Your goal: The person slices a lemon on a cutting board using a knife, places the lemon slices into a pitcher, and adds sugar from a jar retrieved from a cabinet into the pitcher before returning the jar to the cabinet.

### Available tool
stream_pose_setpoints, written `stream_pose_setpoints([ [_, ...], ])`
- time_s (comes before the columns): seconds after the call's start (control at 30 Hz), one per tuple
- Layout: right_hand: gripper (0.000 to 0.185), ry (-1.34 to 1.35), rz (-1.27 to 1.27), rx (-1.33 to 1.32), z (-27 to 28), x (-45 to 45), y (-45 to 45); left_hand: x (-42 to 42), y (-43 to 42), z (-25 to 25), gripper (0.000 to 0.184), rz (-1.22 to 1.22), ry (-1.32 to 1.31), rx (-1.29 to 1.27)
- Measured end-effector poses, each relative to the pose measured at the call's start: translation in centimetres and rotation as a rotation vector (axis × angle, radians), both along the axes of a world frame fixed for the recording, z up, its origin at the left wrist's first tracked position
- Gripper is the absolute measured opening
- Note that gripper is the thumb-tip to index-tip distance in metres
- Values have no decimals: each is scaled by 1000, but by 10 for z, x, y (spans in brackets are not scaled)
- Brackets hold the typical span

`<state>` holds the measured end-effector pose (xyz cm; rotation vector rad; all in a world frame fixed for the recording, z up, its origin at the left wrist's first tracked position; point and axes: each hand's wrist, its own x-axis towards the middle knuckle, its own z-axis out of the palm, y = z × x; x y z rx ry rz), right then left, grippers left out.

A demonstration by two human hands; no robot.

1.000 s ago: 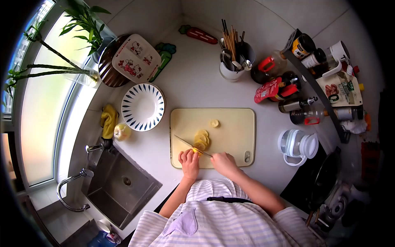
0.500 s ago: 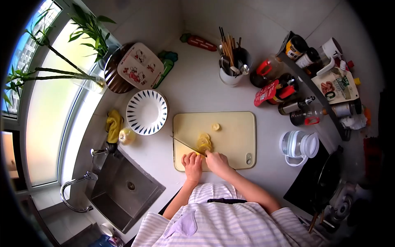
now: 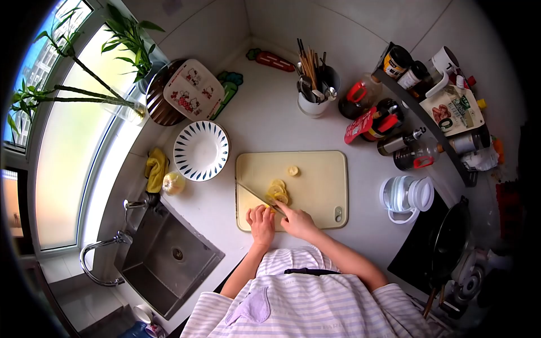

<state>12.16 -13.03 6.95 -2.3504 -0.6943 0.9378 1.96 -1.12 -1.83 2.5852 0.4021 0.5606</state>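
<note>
Both your hands are busy at the near side of a cream cutting board (image 3: 324,188) on the kitchen table (image 3: 265,121). Your left hand (image 3: 261,223) curls its fingers over a yellow fruit piece (image 3: 267,207), mostly hidden beneath them, while your right hand (image 3: 298,222) grips a knife (image 3: 255,194), its handle covered by your palm and its index finger pointing toward the slices.

The blade is what matters here: its long axis slants from your right hand out to the far left, passing just beyond your left fingertips, the tip almost at the board's left edge. Your left hand is nearer the fruit piece; the overlapping fruit slices (image 3: 278,191) lie just past the blade, nearer your right. One lone slice (image 3: 293,170) sits farther out.

The board's broadest stretch spreads to the right of the slices; its near edge passes under your hands. A patterned bowl (image 3: 202,149) stands beyond the left edge.
</note>
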Motion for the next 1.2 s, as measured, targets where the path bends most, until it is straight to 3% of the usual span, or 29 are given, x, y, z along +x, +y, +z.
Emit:
stream_pose_setpoints([
  [0.1,45,-49,-97,146,-12,-4,-12,0,0,2,36,-12,-9,2],
  [0.2,30,-105,-158,109,29,-1,-27,-2,1,3,35,-22,-12,-5],
  [0.93,27,-120,-122,80,84,-17,-62,0,0,0,28,-23,-35,16],
  [1.2,26,-127,-51,-47,88,-10,-58,0,1,0,27,-30,-12,17],
])
